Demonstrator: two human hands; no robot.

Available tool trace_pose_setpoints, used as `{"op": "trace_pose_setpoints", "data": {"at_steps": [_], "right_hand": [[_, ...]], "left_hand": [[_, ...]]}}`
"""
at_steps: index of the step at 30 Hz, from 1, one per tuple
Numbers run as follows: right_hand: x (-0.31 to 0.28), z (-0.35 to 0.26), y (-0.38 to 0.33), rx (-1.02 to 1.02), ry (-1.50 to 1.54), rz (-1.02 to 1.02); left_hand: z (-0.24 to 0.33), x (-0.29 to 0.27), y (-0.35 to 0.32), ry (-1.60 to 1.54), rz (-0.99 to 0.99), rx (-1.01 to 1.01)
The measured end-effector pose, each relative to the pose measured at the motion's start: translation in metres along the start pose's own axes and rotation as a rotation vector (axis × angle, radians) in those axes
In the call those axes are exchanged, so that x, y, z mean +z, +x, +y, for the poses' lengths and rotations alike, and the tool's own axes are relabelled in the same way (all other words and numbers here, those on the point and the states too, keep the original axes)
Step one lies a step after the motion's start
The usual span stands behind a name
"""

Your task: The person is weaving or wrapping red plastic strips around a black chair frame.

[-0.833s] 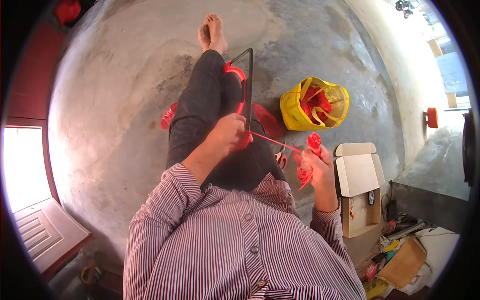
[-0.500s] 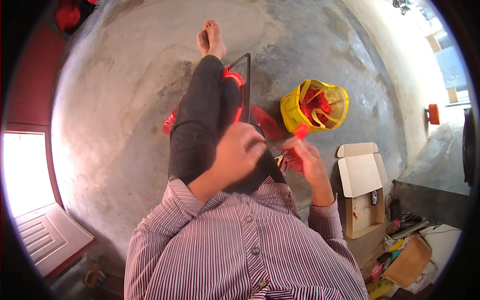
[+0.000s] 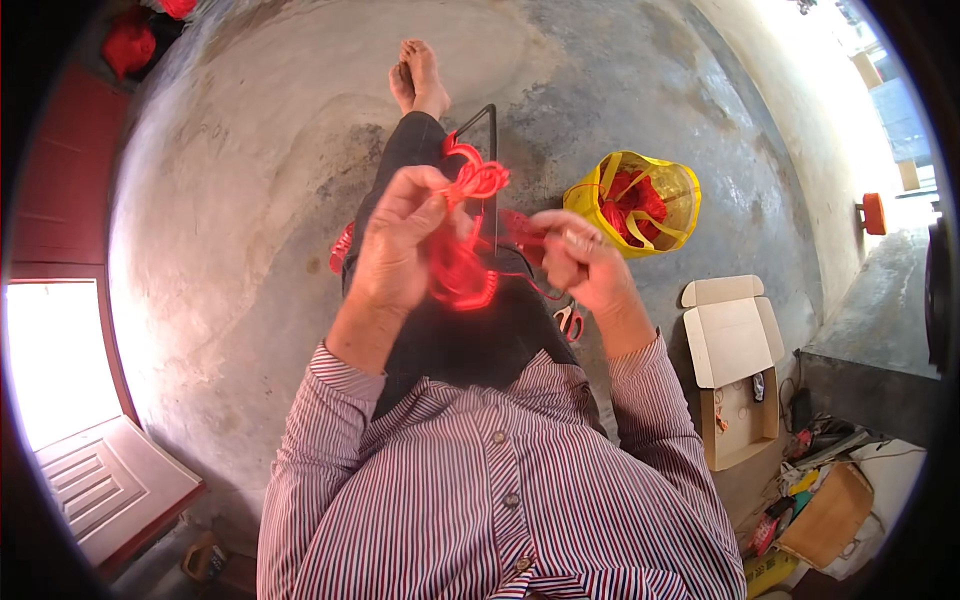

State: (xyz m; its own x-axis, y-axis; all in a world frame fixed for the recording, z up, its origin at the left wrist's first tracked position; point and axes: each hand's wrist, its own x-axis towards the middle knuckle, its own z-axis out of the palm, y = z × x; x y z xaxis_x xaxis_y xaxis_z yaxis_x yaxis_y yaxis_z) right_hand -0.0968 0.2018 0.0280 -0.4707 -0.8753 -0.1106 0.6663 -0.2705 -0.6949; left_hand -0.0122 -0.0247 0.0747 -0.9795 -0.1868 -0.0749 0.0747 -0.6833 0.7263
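Note:
My left hand [image 3: 395, 235] is closed around a bundle of red cord [image 3: 478, 182], pinched between thumb and fingers in front of my lap. Loops stand out above the grip, and a blurred red part hangs below it. To the right, my right hand [image 3: 585, 262] is closed with its fingertips bunched, and a thin red strand runs toward it from the bundle. Motion blurs the strand near those fingers. Behind the hands, a dark metal frame [image 3: 493, 135] with red material wound on it rests by my legs. Scissors [image 3: 568, 322] with red-and-black handles lie just below my right hand.
A yellow bag [image 3: 582, 204] filled with red cord stands on the concrete floor, ahead to the right. Nearer, an open cardboard box [image 3: 728, 345] lies by a low grey ledge [image 3: 865, 390]. Assorted clutter fills the lower right corner. A pale panelled door [image 3: 115, 480] is at left.
My left hand has risen and moved left, and now shows the red cord bundle. The red piece earlier at my right hand is gone from there; that hand has moved up and left.

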Motion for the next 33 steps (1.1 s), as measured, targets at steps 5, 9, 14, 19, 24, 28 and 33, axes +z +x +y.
{"op": "trace_pose_setpoints", "data": {"at_steps": [5, 9, 14, 19, 24, 28, 33], "right_hand": [[-0.011, 0.019, 0.021, -0.074, -0.717, 0.311], [-0.009, 0.048, 0.034, -0.196, -1.366, 0.275], [0.003, 0.025, 0.006, -0.205, -1.083, 0.450], [0.012, -0.038, -0.052, -0.451, -0.258, 0.144], [0.004, -0.080, -0.105, -0.650, 0.051, 0.198], [0.001, -0.048, -0.088, -0.579, -0.179, 0.732], [0.030, 0.032, -0.015, 0.073, -0.666, 0.625]], "left_hand": [[-0.021, -0.052, 0.003, 1.418, -0.263, 0.206], [-0.059, -0.046, -0.005, 1.380, -0.295, 0.203], [-0.068, -0.044, -0.003, 1.444, 0.059, 0.440], [-0.085, -0.054, 0.004, 0.646, 0.138, -0.272], [-0.089, -0.046, -0.002, 0.435, 0.174, -0.293], [-0.091, -0.038, -0.007, 0.371, 0.186, -0.289], [-0.096, -0.037, -0.008, 0.356, 0.160, -0.271]]}}
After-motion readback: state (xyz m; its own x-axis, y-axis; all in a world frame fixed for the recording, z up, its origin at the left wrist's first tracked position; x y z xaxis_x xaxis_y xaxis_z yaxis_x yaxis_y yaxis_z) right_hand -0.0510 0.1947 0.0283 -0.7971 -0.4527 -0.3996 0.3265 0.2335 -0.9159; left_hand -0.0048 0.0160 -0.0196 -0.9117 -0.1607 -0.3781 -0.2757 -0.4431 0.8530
